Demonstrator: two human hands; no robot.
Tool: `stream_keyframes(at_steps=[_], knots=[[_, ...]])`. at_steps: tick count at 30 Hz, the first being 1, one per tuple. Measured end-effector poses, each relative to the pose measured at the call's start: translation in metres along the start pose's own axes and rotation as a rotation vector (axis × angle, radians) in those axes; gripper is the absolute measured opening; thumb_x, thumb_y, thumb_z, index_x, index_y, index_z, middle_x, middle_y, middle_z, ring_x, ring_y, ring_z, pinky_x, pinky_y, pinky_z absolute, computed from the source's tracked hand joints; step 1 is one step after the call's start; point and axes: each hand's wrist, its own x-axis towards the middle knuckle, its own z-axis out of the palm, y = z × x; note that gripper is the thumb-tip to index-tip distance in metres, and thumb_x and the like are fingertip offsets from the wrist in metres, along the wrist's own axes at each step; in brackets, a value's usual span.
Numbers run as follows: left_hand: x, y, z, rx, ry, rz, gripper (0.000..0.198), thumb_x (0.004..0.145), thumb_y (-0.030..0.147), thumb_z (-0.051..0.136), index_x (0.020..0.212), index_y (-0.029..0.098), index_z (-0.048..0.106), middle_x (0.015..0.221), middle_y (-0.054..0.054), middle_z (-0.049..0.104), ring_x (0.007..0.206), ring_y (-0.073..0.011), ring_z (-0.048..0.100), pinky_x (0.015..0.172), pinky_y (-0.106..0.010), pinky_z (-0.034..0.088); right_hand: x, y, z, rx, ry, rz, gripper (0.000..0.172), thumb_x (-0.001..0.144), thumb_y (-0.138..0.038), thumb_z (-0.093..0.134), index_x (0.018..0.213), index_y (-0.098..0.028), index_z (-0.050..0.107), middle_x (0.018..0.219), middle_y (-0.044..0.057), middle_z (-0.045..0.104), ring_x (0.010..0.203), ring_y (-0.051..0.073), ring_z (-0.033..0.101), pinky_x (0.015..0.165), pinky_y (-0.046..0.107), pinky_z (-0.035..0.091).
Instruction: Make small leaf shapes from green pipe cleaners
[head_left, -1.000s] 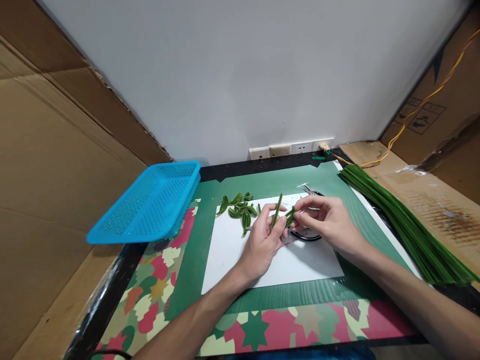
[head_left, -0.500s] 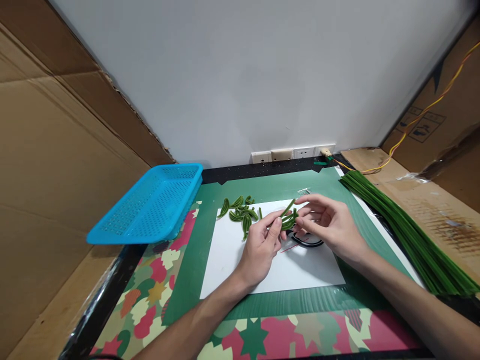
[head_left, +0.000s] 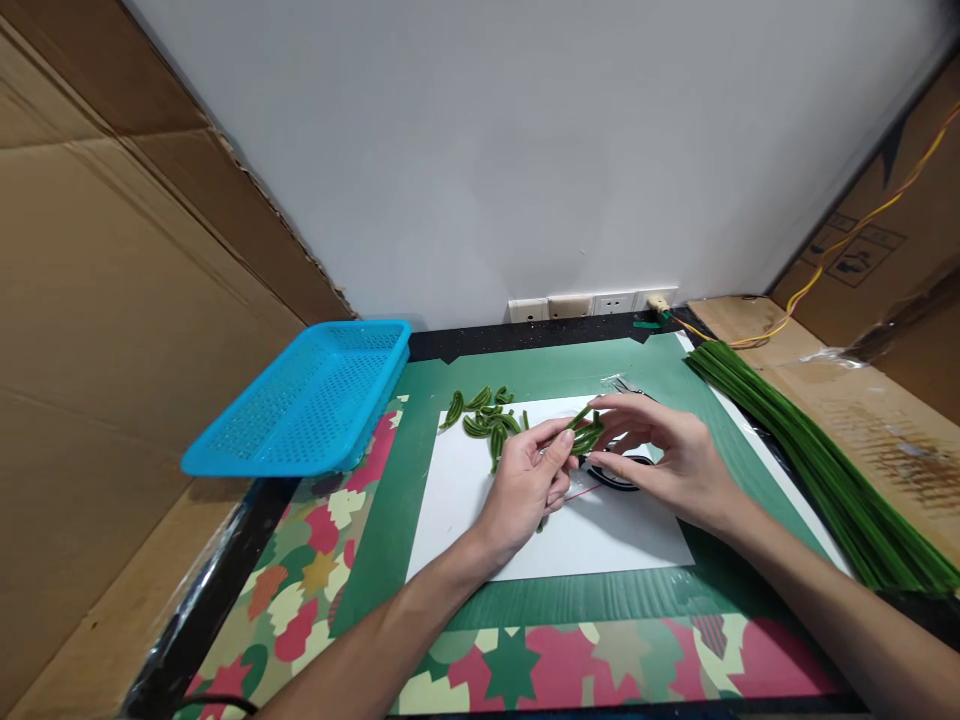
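Note:
My left hand (head_left: 529, 485) pinches a small green fuzzy piece (head_left: 586, 438) made of curved strands, between thumb and fingers above a white sheet (head_left: 472, 535). My right hand (head_left: 660, 455) is at the piece's right side, its thumb and fingers apart around that end; whether the fingertips touch it is hard to tell. Several curved green pieces (head_left: 491, 425) lie at the sheet's upper left. Scissors with black handles (head_left: 622, 485) lie under my right hand, partly hidden by it.
A blue perforated basket (head_left: 300, 400) stands at the left. Long green fuzzy stems (head_left: 817, 460) lie in a bundle at the right. Metal tips of a tool (head_left: 626, 386) show behind my right hand. Cardboard (head_left: 112, 300) flanks the left; sockets (head_left: 570, 306) line the wall.
My left hand has turned the green piece slightly. My right thumb has moved a little off the piece's right end. The whole view has shifted slightly.

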Motion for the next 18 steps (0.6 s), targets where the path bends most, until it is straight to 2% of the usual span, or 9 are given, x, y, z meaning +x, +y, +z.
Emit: stream_keyframes(at_steps=[4,8,14,18], knots=[[-0.0013,-0.0017,0.0022,0.023,0.018,0.011,0.059,0.088,0.055,0.077,0.128,0.012,0.070,0.075,0.003,0.054,0.045,-0.0015,0.035,0.039,-0.017,0.023,-0.0041,0.0016,0.0032,-0.084,0.038,-0.066,0.031,0.093,-0.032,0.077,0.123,-0.026,0.071,0.104,0.006,0.080,0.079,0.020,0.078,0.069,0.032,0.069],[-0.0025,-0.0023,0.0028,0.043,0.018,0.017,0.054,0.088,0.056,0.077,0.121,0.013,0.074,0.078,0.001,0.055,0.047,-0.0018,0.035,0.039,-0.017,0.024,-0.0044,-0.0008,0.0043,-0.104,0.045,-0.021,0.025,0.096,-0.033,0.072,0.119,-0.025,0.071,0.105,0.006,0.080,0.079,0.020,0.079,0.068,0.032,0.069],[-0.0039,-0.0010,0.0027,0.099,-0.005,0.041,0.048,0.093,0.053,0.072,0.121,0.014,0.075,0.078,0.002,0.052,0.048,-0.0020,0.034,0.041,-0.018,0.025,-0.0021,-0.0020,0.0045,0.012,0.061,0.050,0.028,0.093,-0.032,0.077,0.118,-0.024,0.066,0.099,0.005,0.078,0.087,0.022,0.080,0.073,0.031,0.068],[-0.0046,-0.0011,0.0020,0.181,-0.001,0.085,0.044,0.097,0.051,0.067,0.122,0.015,0.075,0.078,0.001,0.052,0.049,-0.0033,0.034,0.042,-0.020,0.026,-0.0011,-0.0002,0.0042,0.049,0.066,0.078,0.028,0.090,-0.034,0.080,0.113,-0.023,0.068,0.099,0.006,0.078,0.089,0.023,0.079,0.074,0.033,0.067]])
